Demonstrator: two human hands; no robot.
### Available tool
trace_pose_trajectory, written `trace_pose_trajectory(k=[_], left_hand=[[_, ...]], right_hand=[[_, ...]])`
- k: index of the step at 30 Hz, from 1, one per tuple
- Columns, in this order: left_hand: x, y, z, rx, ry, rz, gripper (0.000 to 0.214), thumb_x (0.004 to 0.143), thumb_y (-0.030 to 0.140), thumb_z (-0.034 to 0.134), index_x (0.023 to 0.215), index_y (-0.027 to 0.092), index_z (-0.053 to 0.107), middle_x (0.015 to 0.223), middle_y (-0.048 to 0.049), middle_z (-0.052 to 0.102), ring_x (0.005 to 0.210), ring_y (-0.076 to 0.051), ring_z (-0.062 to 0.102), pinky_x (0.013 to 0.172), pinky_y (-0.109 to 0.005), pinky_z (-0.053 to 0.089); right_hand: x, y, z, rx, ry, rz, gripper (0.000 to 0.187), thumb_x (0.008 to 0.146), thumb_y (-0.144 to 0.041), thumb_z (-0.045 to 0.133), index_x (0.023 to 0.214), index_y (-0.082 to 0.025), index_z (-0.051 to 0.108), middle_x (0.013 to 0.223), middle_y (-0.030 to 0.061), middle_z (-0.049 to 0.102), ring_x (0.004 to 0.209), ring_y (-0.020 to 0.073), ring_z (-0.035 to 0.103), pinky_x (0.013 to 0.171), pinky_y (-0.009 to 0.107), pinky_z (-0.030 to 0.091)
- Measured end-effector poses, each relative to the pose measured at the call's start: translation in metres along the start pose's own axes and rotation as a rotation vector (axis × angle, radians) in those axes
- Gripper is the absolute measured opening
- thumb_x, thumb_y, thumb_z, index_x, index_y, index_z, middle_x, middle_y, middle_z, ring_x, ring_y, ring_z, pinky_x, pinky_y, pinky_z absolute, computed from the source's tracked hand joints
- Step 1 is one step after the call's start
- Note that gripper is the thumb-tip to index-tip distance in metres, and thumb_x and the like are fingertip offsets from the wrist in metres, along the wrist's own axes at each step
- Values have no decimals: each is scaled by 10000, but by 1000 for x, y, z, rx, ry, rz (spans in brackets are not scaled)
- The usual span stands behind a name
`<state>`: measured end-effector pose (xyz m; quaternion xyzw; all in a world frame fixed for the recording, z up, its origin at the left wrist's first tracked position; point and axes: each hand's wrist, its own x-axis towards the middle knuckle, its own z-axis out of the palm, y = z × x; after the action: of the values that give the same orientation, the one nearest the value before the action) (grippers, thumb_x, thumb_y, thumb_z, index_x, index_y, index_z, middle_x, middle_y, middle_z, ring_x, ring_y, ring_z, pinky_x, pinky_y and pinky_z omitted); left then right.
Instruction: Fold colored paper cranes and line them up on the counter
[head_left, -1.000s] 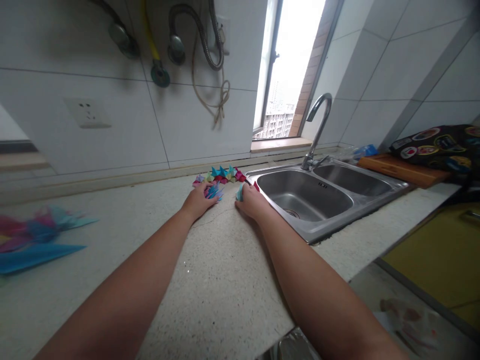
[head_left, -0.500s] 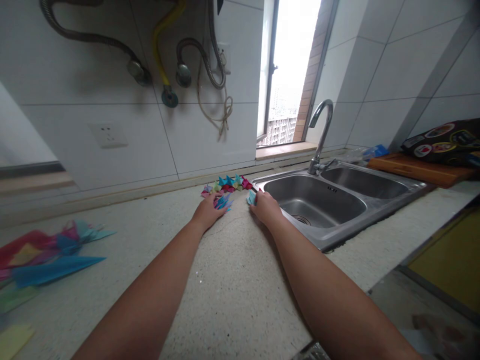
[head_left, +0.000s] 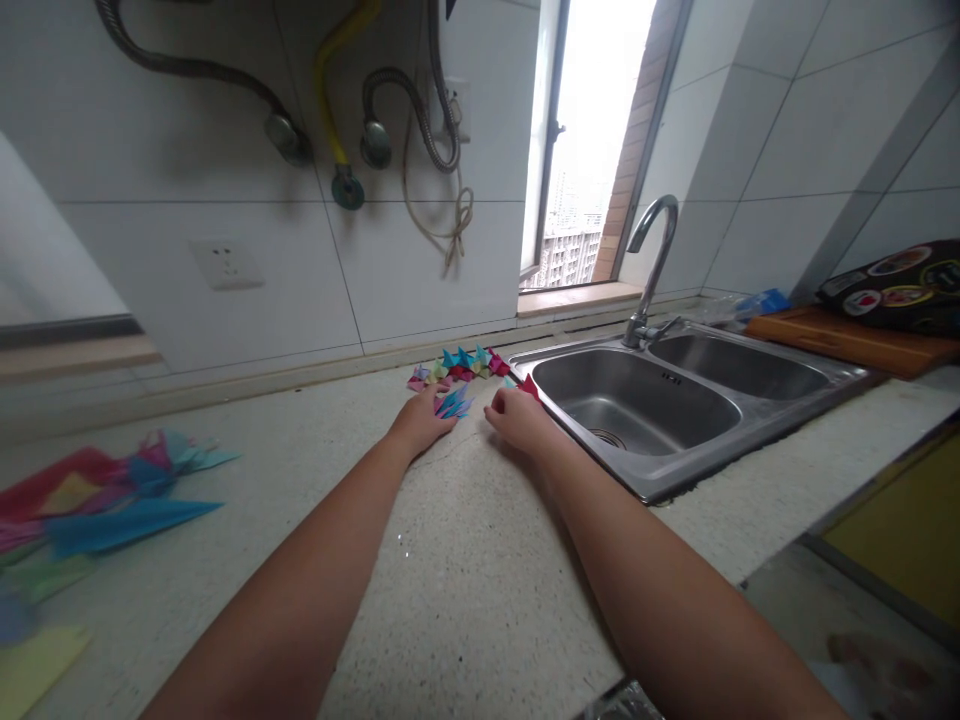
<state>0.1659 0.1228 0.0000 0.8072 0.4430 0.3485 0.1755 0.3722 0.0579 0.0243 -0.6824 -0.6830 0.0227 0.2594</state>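
Note:
My left hand [head_left: 422, 423] rests on the speckled counter [head_left: 450, 560], its fingers closed around a small bunch of blue and purple folded-paper cranes [head_left: 454, 402]. Just behind it lies a cluster of folded cranes [head_left: 463, 362] in turquoise, pink, red and pale green, along the wall side of the counter. Beside the sink's left rim, my right hand [head_left: 517, 418] is closed with fingers curled inward; what they hold, if anything, is hidden. A red paper piece [head_left: 531, 386] and a light-blue tip [head_left: 509, 382] show behind its knuckles.
A double steel sink [head_left: 645, 470] with a tap [head_left: 652, 260] is at the right. Beyond it lies a wooden board [head_left: 840, 340] under a dark printed bag [head_left: 892, 285]. At far left are blurred larger coloured papers [head_left: 135, 525]. Pipes hang on the tiled wall.
My right hand has shifted slightly left and curled in, now covering most of the light-blue paper. My left hand stays on its cranes. The view has turned a little left.

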Motion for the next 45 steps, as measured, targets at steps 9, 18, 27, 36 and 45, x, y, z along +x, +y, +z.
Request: trace_pose_trajectory(k=[9,18,27,36,45], left_hand=[[-3,18,-5,-375,-6,-8,531,689,368,791,1140,134,634,1107,-111,695,964,-231,659,856,-335,515],[0,12,4,-346,21,-13,542,688,423,787,1137,162,633,1074,-94,701,932,-230,661,863,-363,506],[4,-9,3,-210,156,-103,573,681,446,785,1161,173,633,1066,-103,697,940,-248,655,863,-376,495],[5,-10,1,-163,205,-121,561,687,453,769,1148,166,629,1017,-98,696,890,-242,654,816,-360,500],[5,-10,1,-146,199,-116,560,688,452,766,1150,167,629,1027,-100,692,884,-238,651,810,-358,499]], right_hand=[[-5,-23,14,433,-20,97,253,852,-407,624,986,-200,570,926,49,701,854,183,656,731,280,459],[1,-9,-3,407,-35,32,366,818,-398,667,1098,-201,537,951,39,690,852,176,648,758,284,475],[-19,31,-49,-284,-329,61,554,822,-509,599,1283,-202,585,1373,197,508,1254,403,453,970,564,378],[-7,22,-17,-313,-289,73,660,891,-630,438,1411,-226,479,1515,168,374,1373,409,323,1063,588,246],[-1,11,-9,-328,-222,93,691,882,-674,413,1386,-207,486,1447,193,427,1337,411,354,1041,591,250]])
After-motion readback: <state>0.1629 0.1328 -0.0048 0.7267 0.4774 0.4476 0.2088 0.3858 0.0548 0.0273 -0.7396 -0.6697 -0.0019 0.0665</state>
